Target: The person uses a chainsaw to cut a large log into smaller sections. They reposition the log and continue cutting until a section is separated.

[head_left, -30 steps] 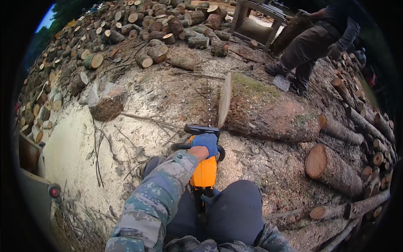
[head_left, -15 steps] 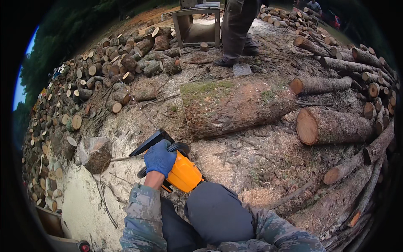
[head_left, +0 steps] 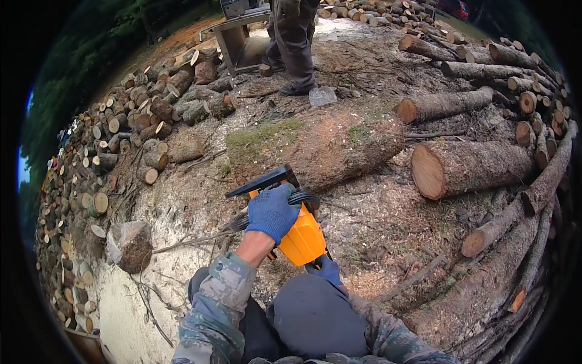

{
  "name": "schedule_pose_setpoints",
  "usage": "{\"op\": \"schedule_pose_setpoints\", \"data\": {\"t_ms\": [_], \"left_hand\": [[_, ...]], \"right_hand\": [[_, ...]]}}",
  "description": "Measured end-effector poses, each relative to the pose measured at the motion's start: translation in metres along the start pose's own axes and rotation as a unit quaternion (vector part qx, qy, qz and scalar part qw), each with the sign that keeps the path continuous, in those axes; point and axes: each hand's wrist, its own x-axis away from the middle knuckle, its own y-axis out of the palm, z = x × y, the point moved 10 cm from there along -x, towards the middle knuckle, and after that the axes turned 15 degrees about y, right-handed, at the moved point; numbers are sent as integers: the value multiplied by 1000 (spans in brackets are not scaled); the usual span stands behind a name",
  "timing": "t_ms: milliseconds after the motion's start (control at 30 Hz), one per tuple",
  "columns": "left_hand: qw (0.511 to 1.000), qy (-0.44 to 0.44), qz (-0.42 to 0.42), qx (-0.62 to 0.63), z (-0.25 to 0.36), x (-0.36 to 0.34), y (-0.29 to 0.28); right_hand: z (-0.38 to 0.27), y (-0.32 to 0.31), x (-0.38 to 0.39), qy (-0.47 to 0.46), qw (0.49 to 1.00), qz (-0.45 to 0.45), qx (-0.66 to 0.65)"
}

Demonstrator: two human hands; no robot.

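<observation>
I hold an orange and black chainsaw (head_left: 303, 239) in front of my knees. My left hand (head_left: 273, 212), in a blue knitted glove, is closed round its front handle, behind the black hand guard (head_left: 260, 182). Also gloved in blue, my right hand (head_left: 328, 270) is closed at the rear of the saw, partly hidden behind my knee. Just beyond the saw lies a thick, mossy log (head_left: 327, 145), its near left end behind the guard. I cannot make out the guide bar.
Cut rounds (head_left: 154, 115) are heaped at the left. A single block (head_left: 130, 246) sits on sawdust nearer me. Long logs (head_left: 473, 170) are stacked at the right. Beyond the mossy log, another person (head_left: 295, 42) stands beside a metal frame (head_left: 233, 45).
The chainsaw and my left hand have shifted right and slightly up in the picture. My right hand now shows at the saw's rear. The view has turned, and the background person's legs are placed differently.
</observation>
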Motion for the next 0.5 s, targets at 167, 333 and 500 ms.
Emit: {"op": "schedule_pose_setpoints", "data": {"t_ms": [167, 333, 500], "left_hand": [[999, 34, -27, -11, 18, -36, 44], [997, 45, -65, 10, 46, -62, 68], [996, 33, -88, 2, 38, -68, 78]], "right_hand": [[7, -41, -6, 24, 998, 56, -11], [24, -64, -22, 27, 997, 63, -28], [24, -56, -23, 68, 995, 53, -41]]}}
